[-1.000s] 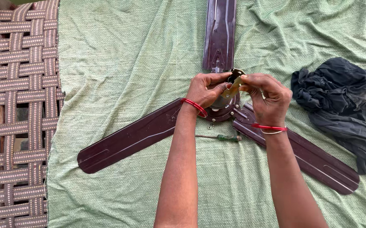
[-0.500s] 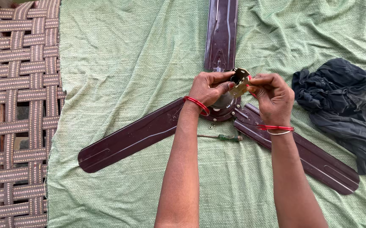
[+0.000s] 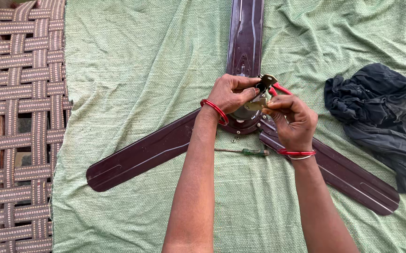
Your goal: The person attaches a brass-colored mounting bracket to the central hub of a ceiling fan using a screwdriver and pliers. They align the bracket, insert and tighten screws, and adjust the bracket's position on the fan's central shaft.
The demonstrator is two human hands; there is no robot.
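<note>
At the ceiling fan's hub [image 3: 245, 119], the left hand [image 3: 231, 93] and right hand [image 3: 291, 119] both pinch a brass-coloured bracket [image 3: 264, 91], fingers clamped on it. Seemingly mid-dismantling; next, freeing it needs steady grip. A screwdriver [image 3: 245, 152] lies just below the hub.

Both forearms ran up from six o'clock, nearly side by side and bare. The left hand [image 3: 230, 95] sat at about eleven o'clock from the right, knuckles up, wrist bent, its fingers curled toward three o'clock and the thumb stretched along the top. The right hand [image 3: 292, 121] lay just beside it, back to the camera, fingers bunched in a pinch pointing toward ten o'clock. The fingertips of both hands almost met. Each wrist wore red bangles.
</note>
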